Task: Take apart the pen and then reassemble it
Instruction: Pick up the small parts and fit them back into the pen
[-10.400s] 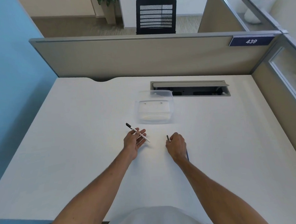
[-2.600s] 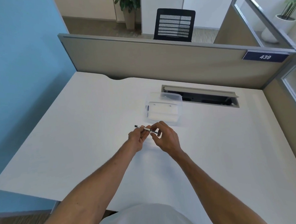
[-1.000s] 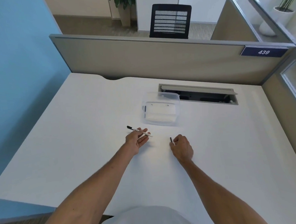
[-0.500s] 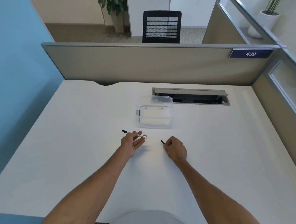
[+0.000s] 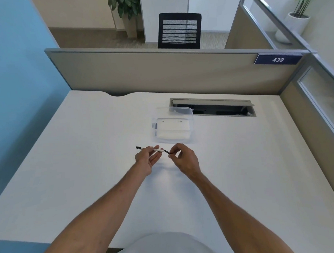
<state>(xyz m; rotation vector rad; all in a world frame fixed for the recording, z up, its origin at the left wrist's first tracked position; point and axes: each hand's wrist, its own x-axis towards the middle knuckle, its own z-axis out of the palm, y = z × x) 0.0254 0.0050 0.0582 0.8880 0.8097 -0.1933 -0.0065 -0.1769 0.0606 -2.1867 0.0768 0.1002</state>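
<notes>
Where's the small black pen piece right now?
Pinched in the right hand, the black piece meets the pen body held by the left hand.

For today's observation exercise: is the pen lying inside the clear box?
No, the pen is held above the desk by the left hand, nearer the person than the clear box.

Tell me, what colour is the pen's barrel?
White, with a black end; the pen barrel shows in the head view, in the left hand.
</notes>
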